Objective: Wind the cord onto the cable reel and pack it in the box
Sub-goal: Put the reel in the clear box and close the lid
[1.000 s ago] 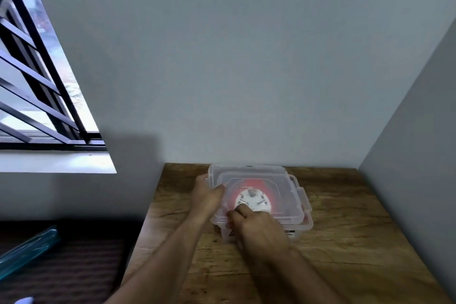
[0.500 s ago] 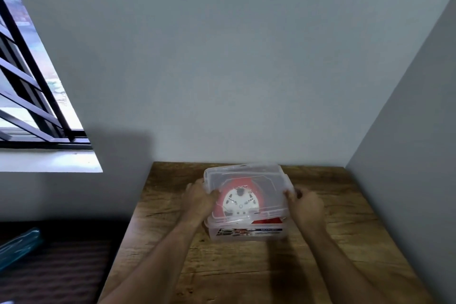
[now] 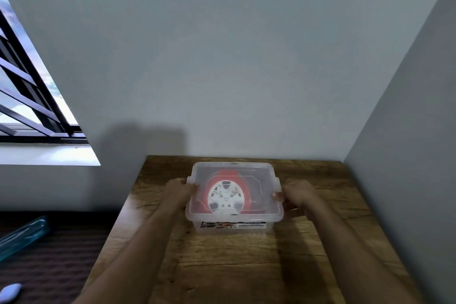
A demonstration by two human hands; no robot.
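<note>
A clear plastic box (image 3: 261, 226) stands on the wooden table (image 3: 229, 266) near the back wall, with its clear lid (image 3: 264, 175) lying flat on top. Through the lid I see the red cable reel (image 3: 225, 195) with its white socket face. My left hand (image 3: 179, 191) grips the box's left side at the lid's clip. My right hand (image 3: 296, 195) grips the right side the same way. No loose cord shows outside the box.
Grey walls close in behind and on the right of the table. A barred window (image 3: 32, 96) is at the left. Below it, off the table's left edge, lie a blue translucent object (image 3: 22, 234) and a pale object (image 3: 9, 291).
My right hand left the lid's top and went to the box's right side. The lid now sits square on the box, and both hands hold the side clips.
</note>
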